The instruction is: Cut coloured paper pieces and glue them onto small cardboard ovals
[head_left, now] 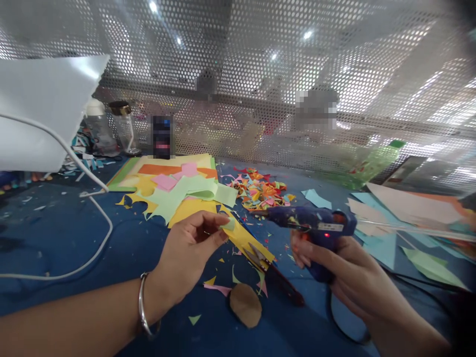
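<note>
My right hand [334, 263] is wrapped round the grip of a blue hot glue gun [308, 218], whose nozzle points left and whose small red light is lit. A clear glue stick [394, 228] sticks out of its back. Between thumb and forefinger my left hand [193, 243] pinches a small pale green paper piece [229, 224], a short way left of the nozzle. Beneath lies a yellow paper strip [247, 240], with dark-handled scissors [280, 280] resting across its lower end. Closer to me is a rounded brown cardboard piece [246, 305].
A pile of colourful paper scraps [262, 188] lies beyond the nozzle. Cut coloured sheets [178, 193] are stacked at the back left, more paper [409, 203] at the right. A white cable [107, 218] loops on the left; a perforated metal screen [253, 74] stands behind.
</note>
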`<state>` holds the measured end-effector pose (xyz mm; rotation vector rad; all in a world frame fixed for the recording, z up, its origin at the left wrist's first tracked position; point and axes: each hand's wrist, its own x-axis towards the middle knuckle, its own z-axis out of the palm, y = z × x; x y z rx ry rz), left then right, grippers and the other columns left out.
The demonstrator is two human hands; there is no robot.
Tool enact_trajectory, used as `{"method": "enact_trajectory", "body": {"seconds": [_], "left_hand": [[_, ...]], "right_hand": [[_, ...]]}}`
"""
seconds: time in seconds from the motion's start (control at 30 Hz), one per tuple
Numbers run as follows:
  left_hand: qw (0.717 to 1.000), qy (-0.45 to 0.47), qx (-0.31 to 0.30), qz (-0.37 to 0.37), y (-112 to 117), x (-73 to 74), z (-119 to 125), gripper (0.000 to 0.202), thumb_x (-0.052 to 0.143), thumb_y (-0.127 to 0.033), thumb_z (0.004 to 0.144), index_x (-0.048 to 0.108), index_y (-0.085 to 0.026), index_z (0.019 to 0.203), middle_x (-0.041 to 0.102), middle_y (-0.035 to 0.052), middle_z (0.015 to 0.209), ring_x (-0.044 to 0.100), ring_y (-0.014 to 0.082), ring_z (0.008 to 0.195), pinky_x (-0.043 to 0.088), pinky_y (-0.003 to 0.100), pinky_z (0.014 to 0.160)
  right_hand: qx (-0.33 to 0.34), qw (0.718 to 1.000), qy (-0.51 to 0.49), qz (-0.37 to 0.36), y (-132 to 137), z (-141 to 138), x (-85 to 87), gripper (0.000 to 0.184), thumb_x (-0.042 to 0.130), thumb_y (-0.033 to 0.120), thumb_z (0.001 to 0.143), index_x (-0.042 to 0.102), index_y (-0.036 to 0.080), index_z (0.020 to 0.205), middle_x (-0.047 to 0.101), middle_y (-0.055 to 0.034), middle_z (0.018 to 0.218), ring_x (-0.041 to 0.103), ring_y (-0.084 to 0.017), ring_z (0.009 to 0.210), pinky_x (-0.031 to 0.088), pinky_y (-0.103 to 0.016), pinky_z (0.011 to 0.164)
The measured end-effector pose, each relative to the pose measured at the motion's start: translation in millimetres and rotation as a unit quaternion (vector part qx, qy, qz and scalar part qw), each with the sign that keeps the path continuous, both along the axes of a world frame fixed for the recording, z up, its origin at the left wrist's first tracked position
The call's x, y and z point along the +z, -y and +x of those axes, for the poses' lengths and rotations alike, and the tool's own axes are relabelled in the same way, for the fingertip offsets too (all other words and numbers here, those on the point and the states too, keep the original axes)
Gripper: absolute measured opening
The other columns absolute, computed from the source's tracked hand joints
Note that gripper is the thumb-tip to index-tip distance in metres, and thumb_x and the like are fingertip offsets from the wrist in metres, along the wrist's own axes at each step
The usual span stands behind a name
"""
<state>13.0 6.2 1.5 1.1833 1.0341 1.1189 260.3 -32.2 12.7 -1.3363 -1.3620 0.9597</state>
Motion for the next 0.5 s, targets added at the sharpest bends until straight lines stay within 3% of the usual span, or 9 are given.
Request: {"method": "enact_trajectory", "body": {"seconds": [0.23, 0.4, 0.5], "left_hand": [[1.0, 0.001, -0.012, 0.014, -0.4, 0.1, -0.5, 0.02, 0.077, -0.029, 0.073, 0.071, -0.021, 0.09, 0.073, 0.0005, 0.086, 0.064, 0.0119, 0.077, 0.051, 0.025, 0.075], [1.0, -0.015, -0.007, 0.022, 0.8, -0.3, -2.2, 0.021, 0.076, -0.03, 0.073, 0.071, -0.022, 0.091, 0.073, 0.0012, 0.087, 0.064, 0.0127, 0.077, 0.051, 0.025, 0.074], [0.999, -0.02, -0.013, 0.032, 2.9, 1.3, -2.7, 0.021, 0.076, -0.03, 0.074, 0.071, -0.022, 0.092, 0.073, 0.0017, 0.086, 0.065, 0.0133, 0.077, 0.052, 0.026, 0.074]], "right_hand": [[0.021, 0.982, 0.186, 0.039, 1.5, -2.3, -0.5, 0.042, 0.066, 0.051, 0.083, 0.059, 0.02, 0.056, 0.054, -0.0002, 0.052, 0.05, -0.014, 0.052, 0.044, -0.024, 0.048], [0.06, 0.974, 0.214, 0.042, 2.6, -10.8, 4.0, 0.036, 0.061, 0.047, 0.086, 0.068, 0.02, 0.064, 0.068, -0.0017, 0.063, 0.064, -0.02, 0.064, 0.055, -0.027, 0.061], [0.063, 0.97, 0.229, 0.049, 4.1, -12.9, 2.9, 0.031, 0.061, 0.045, 0.087, 0.074, 0.019, 0.076, 0.071, -0.0022, 0.068, 0.067, -0.021, 0.068, 0.056, -0.027, 0.063]]}}
